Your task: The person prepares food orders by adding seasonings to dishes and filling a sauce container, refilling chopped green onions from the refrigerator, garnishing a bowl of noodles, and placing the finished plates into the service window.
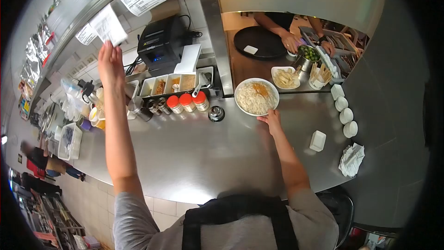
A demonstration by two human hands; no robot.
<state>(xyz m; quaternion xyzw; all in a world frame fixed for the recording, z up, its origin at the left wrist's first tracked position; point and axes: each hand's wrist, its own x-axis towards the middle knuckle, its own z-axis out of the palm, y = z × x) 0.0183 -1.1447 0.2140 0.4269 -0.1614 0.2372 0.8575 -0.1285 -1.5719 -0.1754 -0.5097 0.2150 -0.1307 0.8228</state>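
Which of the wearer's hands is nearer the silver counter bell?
Right. The right hand is to the right of the bell, on the white bowl. The left hand is farther off, raised to the bell's left at a paper slip.

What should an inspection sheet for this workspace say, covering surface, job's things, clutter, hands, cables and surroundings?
Surface: shiny grey metal counter.
Job's things: round white bowl holding pale food; white printed paper slip.
Clutter: three red-lidded cylindrical jars; crumpled white paper.
Hands: left hand at the slip's lower edge, grip unclear; right hand gripping the bowl's rim.
Cables: black cables beside the black box-shaped printer.
Surroundings: co-worker's hands beyond the counter, one beside a round black tray.
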